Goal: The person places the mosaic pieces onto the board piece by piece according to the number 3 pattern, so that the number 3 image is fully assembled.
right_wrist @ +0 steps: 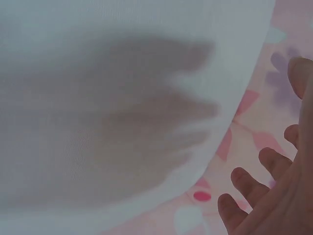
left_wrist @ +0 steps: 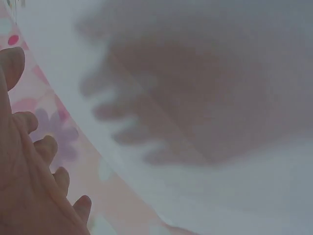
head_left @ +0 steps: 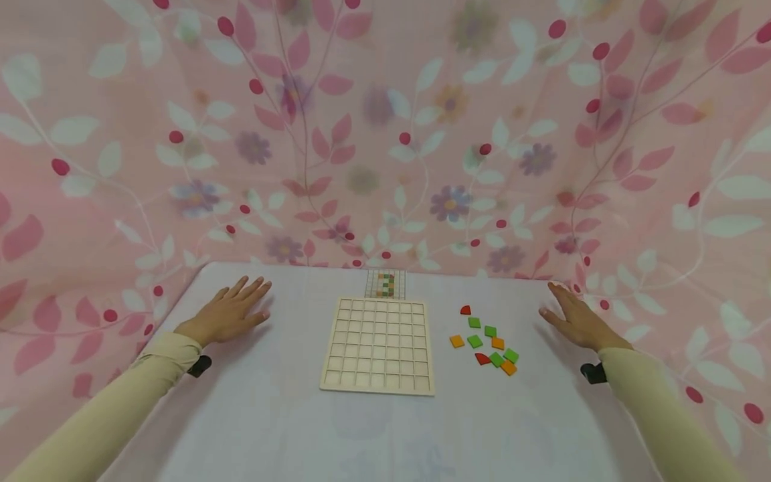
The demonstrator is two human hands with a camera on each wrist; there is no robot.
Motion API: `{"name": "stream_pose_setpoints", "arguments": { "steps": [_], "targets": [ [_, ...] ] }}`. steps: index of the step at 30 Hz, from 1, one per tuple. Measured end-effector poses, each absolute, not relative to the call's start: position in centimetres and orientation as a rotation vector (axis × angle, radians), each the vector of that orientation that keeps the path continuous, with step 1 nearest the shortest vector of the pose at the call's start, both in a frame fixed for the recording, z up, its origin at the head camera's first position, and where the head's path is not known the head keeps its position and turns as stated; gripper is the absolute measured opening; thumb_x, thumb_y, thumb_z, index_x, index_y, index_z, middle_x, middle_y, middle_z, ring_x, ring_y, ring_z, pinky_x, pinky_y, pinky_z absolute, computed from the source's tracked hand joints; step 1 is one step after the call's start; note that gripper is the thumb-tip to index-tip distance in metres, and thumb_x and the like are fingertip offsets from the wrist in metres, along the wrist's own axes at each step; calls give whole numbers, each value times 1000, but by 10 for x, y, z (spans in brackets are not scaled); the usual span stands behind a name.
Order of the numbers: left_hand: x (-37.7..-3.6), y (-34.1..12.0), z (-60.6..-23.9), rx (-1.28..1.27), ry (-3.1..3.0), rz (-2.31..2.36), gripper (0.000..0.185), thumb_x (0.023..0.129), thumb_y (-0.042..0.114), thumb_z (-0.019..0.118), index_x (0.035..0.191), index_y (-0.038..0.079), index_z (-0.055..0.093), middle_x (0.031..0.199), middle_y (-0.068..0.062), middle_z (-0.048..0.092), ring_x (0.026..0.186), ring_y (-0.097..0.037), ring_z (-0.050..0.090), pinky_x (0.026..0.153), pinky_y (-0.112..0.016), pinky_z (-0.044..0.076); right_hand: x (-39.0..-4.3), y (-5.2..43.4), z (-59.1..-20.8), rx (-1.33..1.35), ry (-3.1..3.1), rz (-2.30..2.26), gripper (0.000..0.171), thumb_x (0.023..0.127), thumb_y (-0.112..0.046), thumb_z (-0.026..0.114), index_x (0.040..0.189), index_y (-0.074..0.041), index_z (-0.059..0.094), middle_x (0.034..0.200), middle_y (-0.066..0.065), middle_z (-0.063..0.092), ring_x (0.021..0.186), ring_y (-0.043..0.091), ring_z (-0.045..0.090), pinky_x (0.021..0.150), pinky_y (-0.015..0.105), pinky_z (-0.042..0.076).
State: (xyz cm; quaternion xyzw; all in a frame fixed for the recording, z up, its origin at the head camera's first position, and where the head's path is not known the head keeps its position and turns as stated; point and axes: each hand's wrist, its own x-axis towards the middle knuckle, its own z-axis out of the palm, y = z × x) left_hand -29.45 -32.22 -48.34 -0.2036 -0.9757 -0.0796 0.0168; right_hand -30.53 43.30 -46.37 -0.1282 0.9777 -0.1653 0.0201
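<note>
both hands are sitting idle, palms down, fingers spread and straight, gripping nothing; left hand [head_left: 227, 314] is resting on the white table [head_left: 271, 415] near its far left corner, well apart from the wooden grid board [head_left: 378, 345]; right hand [head_left: 577, 320] is lying near the far right edge, just right of the loose tiles [head_left: 486, 343], not touching them; the left wrist view is showing only fingers [left_wrist: 29, 161] over the table edge with the hand's shadow on the cloth; the right wrist view is showing the same for the other fingers [right_wrist: 264, 186]; the board is lying flat mid-table, cells looking empty; a small pattern card [head_left: 385, 284] is lying just behind it, touching or nearly touching, cannot tell which; tiles are scattered in a loose cluster right of the board: green, orange, two red ones with a rounded edge; some are overlapping or touching.

risks as i'm judging them: tiles are thin and lying flat, so a pinch could slip or drag a neighbour along; the board looks light, so a nudge could be shifting it off square; the card is small and far, so its colours are easy to misread; the right hand is sitting close to the table edge, so a sweep could knock tiles off.
</note>
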Motion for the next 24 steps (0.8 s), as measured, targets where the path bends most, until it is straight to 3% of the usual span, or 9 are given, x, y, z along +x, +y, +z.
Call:
{"name": "stream_pose_setpoints", "arguments": {
  "steps": [8, 17, 24],
  "targets": [
    [-294, -264, -482, -754, -3088, -300, 75, 101, 57, 42, 159, 13, 23, 164, -14, 20, 149, -44, 12, 113, -69, 17, -330, 392, -483, -423, 3009, -349, 76, 99, -50, 52, 156, -7, 26, 157, 30, 25, 138, 57, 26, 106, 75, 22],
    [-297, -219, -495, -840, -3114, -384, 77, 99, 56, 47, 159, 14, 23, 164, -14, 18, 150, -44, 9, 114, -69, 16, -351, 336, -498, -652, 2957, -368, 61, 99, -40, 58, 149, -10, 44, 149, 23, 44, 135, 47, 39, 108, 67, 32],
    [-296, -196, -506, -893, -3164, -504, 83, 97, 61, 48, 159, 13, 21, 165, -13, 15, 151, -44, 5, 114, -68, 13, -358, 310, -504, -728, 2992, -471, 43, 98, -34, 61, 133, -11, 63, 132, 14, 61, 125, 38, 51, 105, 59, 41]
  ]
}}
